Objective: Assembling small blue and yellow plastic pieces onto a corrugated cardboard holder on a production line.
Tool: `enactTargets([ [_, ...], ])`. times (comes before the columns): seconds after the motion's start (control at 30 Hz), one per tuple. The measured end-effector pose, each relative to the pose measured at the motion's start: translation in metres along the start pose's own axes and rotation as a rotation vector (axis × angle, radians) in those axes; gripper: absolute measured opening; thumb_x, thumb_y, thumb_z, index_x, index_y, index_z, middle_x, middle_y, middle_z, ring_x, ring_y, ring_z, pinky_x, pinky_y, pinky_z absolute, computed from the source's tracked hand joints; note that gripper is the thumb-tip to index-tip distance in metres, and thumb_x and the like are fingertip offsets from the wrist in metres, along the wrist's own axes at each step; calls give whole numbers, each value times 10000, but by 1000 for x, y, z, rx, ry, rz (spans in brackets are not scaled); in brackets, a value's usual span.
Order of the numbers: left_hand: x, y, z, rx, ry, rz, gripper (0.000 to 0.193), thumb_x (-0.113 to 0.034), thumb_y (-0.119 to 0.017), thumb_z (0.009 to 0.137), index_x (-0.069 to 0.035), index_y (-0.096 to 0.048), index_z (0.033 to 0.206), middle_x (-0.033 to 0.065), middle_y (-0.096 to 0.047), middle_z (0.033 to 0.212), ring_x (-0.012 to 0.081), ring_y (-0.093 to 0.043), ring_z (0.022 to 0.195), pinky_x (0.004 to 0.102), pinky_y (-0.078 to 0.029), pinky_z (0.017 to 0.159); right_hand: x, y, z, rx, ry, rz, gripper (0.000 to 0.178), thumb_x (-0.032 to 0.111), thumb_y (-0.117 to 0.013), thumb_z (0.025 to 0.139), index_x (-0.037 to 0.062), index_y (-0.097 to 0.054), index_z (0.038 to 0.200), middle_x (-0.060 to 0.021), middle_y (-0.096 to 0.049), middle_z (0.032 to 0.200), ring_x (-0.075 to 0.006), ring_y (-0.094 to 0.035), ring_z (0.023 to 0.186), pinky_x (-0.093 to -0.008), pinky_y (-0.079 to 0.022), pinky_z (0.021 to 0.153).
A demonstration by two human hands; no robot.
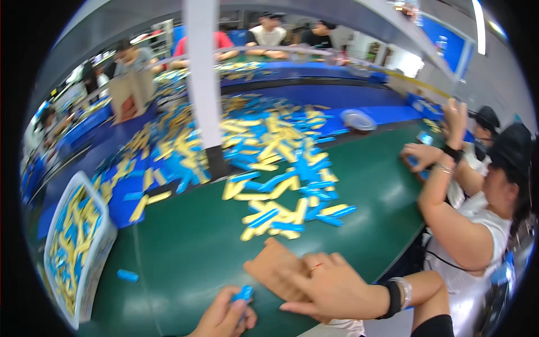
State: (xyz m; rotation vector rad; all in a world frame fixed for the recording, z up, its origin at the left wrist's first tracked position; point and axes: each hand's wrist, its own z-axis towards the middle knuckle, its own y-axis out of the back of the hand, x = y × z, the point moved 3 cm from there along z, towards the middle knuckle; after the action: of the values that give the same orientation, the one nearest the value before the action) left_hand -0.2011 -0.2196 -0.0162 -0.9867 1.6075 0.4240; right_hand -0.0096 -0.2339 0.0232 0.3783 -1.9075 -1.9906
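My left hand (229,315), at the lower edge, is closed round a small blue wrapped stick packet (243,293) that pokes up between thumb and fingers. To its right, my right hand (337,283) grips a brown paper piece (276,264) with a ragged far edge, fingers over its top and thumb along its near side. Motion blurs those fingertips. Just beyond the paper, blue and pale yellow stick packets (292,210) lie in a loose heap on the green table (185,264). A single blue packet (128,275) rests apart on the left.
A pale plastic basket (104,236) full of packets stands tilted at the left. The white post (202,73) rises through the larger heap. A clear round container (358,119) sits farther back. Close on the right, a person (469,224) works; others are across the table.
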Motion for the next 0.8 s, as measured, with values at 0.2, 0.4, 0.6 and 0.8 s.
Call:
enactTargets([
  [0.2, -2, 2, -3, 63, -45, 98, 165, -223, -343, 983, -89, -404, 1057, -15, -441, 689, 41, -331, 510, 166, -287, 465, 15, -10, 34, 110, 76, 872, 307, 327, -622, 842, 71, -552, 998, -57, -561, 796, -158, -555, 714, -275, -435, 617],
  [0.4, 14, 7, -5, 36, -143, 184, 168, -228, -344, 982, -91, -431, 1024, -30, -401, 694, 53, -338, 529, 175, -298, 486, -2, -14, 51, 283, -119, 1039, 214, 241, -604, 872, 36, -541, 868, -13, -601, 733, -56, -538, 637, -228, -430, 567],
  [0.6, 13, 15, -2, -45, 47, -61, 166, -211, -333, 981, -97, -436, 1042, -36, -370, 699, 36, -311, 530, 169, -252, 450, -42, -33, 78, 143, -260, 607, 362, 352, -600, 845, 0, -522, 811, -96, -572, 659, -218, -575, 587, -305, -441, 538],
  [0.8, 20, 12, 2, 19, 108, -309, 154, -187, -339, 978, -96, -417, 1075, -28, -375, 723, 28, -289, 511, 163, -237, 443, -30, -27, 83, 117, -78, 378, 338, 346, -612, 816, 36, -484, 770, -94, -533, 624, -279, -550, 611, -373, -432, 522],
])
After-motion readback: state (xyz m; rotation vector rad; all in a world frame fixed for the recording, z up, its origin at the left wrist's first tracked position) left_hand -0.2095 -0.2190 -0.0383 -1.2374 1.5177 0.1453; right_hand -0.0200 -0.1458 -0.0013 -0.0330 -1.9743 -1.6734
